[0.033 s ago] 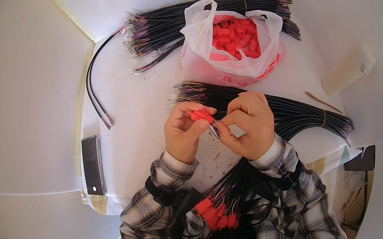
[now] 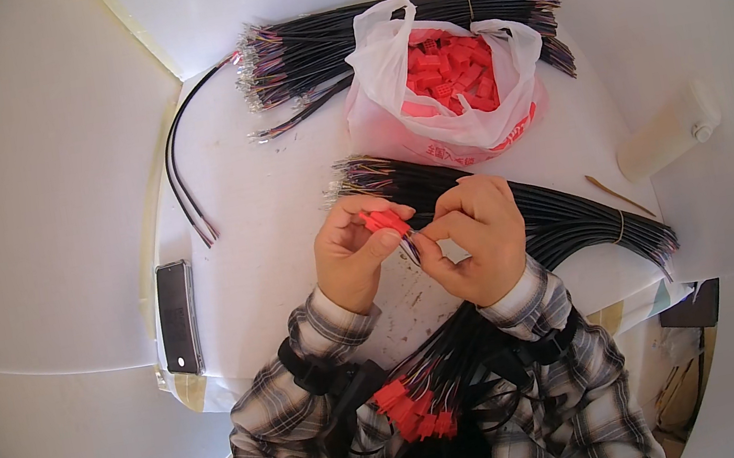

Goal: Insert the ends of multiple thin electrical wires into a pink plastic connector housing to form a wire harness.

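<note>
Table (image 2: pixel 260 198), bag (image 2: pixel 386 109) at one o'clock: pinching red connector (image 2: pixel 387 223) in left hand (image 2: pixel 349 256), wires (image 2: pixel 412 249) in right hand (image 2: pixel 486 243); unchanged, still mid-handling.

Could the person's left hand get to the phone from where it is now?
Probably yes: nothing seems to stand between the left hand and the phone, which lies off to its left. But its fingers are around a red plug, so it would likely need to let go first.
</note>
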A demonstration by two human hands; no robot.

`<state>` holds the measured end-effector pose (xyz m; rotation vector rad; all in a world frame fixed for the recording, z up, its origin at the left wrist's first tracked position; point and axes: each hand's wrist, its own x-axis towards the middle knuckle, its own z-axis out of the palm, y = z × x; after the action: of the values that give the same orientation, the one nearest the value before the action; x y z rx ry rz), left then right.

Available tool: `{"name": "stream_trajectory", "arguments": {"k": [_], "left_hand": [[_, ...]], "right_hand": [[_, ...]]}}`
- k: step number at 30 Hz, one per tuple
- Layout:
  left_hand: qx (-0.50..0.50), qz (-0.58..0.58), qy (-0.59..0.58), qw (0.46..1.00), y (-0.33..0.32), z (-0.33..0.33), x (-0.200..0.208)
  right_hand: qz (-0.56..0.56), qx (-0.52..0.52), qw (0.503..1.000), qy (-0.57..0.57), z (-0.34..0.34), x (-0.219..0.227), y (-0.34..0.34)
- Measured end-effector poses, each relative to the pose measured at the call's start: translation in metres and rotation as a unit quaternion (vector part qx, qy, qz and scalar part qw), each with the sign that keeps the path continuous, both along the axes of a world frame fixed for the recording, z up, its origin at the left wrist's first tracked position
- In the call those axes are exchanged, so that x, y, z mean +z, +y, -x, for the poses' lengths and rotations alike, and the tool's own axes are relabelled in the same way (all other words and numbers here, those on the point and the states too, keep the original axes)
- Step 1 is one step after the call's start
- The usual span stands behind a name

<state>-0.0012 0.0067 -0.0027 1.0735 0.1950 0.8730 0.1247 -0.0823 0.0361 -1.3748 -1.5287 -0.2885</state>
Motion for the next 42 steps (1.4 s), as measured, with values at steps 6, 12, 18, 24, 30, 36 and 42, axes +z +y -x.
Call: {"name": "stream_trajectory", "arguments": {"k": [6,12,18,24,30,36,42], "left_hand": [[0.003,0.010,-0.003,1.000,0.0004,0.0003,0.0019],[-0.003,0.036,0.009,0.999,0.0012,0.0006,-0.0012],[-0.012,0.026,0.066,0.997,0.0030,0.0047,-0.0012],[-0.006,0.043,0.016,0.999,0.0002,0.0016,0.0011],[-0.003,0.036,0.016,0.999,0.0016,0.0018,0.0015],[-0.003,0.024,0.034,0.999,0.0022,0.0013,-0.0013],[-0.006,0.019,0.045,0.999,0.0009,0.0012,-0.0006]], "right_hand": [[0.003,-0.020,0.999,-0.049,0.0005,0.0029,-0.0017],[0.021,0.029,0.995,-0.095,-0.0050,0.0008,-0.0016],[0.008,0.045,0.995,-0.092,-0.0046,-0.0040,0.0001],[0.046,0.064,0.993,0.088,-0.0024,0.0012,-0.0019],[0.030,0.068,0.996,0.048,-0.0040,-0.0003,0.0019],[0.034,0.064,0.997,0.035,-0.0031,0.0005,0.0026],[0.039,0.060,0.997,0.025,-0.0022,0.0016,0.0016]]}}
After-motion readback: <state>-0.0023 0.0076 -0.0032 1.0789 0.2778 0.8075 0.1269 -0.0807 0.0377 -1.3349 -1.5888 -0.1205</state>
